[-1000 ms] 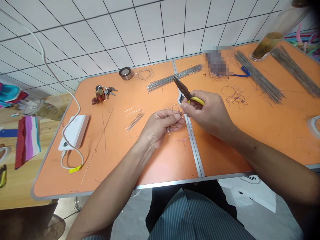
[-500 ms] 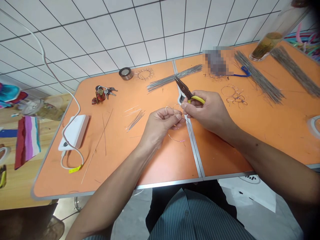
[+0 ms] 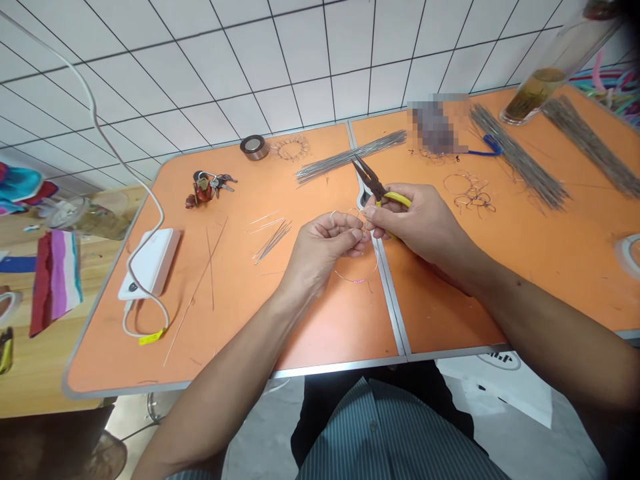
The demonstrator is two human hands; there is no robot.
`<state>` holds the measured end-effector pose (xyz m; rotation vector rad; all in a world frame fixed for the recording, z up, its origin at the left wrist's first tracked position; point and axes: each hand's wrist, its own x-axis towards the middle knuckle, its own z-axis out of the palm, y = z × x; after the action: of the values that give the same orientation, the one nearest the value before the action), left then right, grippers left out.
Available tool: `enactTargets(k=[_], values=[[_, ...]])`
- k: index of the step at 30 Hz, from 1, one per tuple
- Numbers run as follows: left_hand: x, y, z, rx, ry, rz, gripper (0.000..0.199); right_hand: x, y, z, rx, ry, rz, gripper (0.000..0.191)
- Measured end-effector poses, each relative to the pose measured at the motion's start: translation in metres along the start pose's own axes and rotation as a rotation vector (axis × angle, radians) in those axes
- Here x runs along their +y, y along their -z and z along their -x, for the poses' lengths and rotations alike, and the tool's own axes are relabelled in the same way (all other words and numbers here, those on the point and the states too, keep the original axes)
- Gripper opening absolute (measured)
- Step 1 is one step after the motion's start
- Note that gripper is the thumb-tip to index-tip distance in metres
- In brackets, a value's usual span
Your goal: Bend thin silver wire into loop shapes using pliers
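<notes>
My left hand is pinched on a thin wire piece bent into loops. Below its fingers hangs a round wire loop with small pink beads. Touching the same wire from the right, my right hand also holds pliers with yellow handles, their dark jaws pointing up and left. The pliers' jaws do not touch the wire piece. Exactly where the fingertips meet the wire is too small to make out.
On the orange table lie short wires, a long wire bundle, a tape roll, keys and a white power bank. Coiled wires, more bundles and a glass bottle are at right.
The beaded loop has swung slightly left below my hands. Both hands keep their hold, and the pliers remain in my right hand.
</notes>
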<state>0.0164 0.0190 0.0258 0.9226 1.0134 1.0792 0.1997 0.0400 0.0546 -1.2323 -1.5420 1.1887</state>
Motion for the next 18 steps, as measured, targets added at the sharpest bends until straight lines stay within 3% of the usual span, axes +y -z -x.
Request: enactTargets(k=[9, 18], values=[[0.0, 0.001, -0.002, -0.03, 0.052, -0.011, 0.023, 0.006, 0.004, -0.002, -0.066, -0.013, -0.037, 0.009], [0.003, 0.01, -0.002, -0.123, 0.177, -0.057, 0.032, 0.014, 0.009, -0.007, -0.153, 0.043, 0.148, 0.01]])
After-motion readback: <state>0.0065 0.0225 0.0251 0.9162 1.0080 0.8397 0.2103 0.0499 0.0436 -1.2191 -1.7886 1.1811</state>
